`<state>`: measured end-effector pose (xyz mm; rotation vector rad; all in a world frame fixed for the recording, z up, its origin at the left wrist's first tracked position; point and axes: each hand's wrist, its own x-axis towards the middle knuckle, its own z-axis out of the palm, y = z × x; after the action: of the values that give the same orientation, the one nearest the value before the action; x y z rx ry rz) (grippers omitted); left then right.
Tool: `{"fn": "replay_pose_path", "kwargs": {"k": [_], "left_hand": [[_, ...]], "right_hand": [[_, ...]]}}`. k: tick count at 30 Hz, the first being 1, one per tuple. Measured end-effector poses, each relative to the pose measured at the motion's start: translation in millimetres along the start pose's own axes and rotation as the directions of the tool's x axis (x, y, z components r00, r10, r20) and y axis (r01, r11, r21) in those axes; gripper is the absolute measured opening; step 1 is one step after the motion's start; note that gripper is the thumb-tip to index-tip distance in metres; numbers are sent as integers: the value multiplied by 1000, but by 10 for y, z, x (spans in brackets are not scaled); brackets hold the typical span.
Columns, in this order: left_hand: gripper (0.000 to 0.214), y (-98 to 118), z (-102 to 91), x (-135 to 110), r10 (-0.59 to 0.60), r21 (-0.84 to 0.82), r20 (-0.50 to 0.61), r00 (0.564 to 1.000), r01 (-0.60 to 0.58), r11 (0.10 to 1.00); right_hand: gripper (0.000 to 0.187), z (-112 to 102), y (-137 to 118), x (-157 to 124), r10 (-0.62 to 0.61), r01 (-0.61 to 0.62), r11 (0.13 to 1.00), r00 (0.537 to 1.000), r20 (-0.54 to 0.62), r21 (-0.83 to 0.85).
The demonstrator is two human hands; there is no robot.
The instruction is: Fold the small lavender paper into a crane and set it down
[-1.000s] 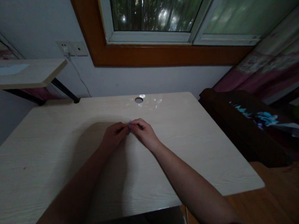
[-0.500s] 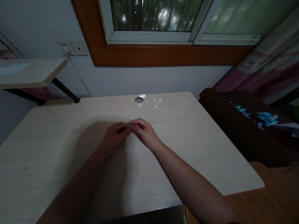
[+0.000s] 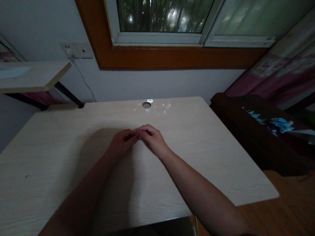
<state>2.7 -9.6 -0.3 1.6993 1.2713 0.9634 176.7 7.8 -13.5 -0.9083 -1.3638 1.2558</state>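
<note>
Over the middle of the pale wood-grain table (image 3: 188,134), my left hand (image 3: 121,140) and my right hand (image 3: 153,139) meet at the fingertips. Both are closed in a pinch, thumb against fingers. Between them is a tiny purplish thing (image 3: 137,133), mostly covered by the fingers and too small to name. Both forearms reach in from the near edge, and a soft shadow falls on the tabletop left of my hands.
A round cable hole (image 3: 147,105) lies near the table's back edge. On the left stands a raised shelf (image 3: 29,78) on black legs. A wall socket (image 3: 75,50) holds a plugged-in white cord. Dark wooden furniture (image 3: 241,137) with blue items (image 3: 281,124) is at the right.
The fingertips have closed in slightly around the small purplish thing, so less of it shows. Hands and arms otherwise stay in place.
</note>
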Motion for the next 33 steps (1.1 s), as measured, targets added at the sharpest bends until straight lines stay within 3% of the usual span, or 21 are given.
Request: {"fn": "replay_pose_path", "kwargs": {"k": [25, 33], "left_hand": [[29, 4, 13, 14, 4, 59, -70, 998, 0, 998], [25, 40, 14, 11, 25, 161, -90, 996, -10, 987]], "right_hand": [[20, -24, -77, -22, -61, 62, 990, 998, 11, -129], [17, 0, -95, -30, -101, 95, 977, 995, -22, -192]]}}
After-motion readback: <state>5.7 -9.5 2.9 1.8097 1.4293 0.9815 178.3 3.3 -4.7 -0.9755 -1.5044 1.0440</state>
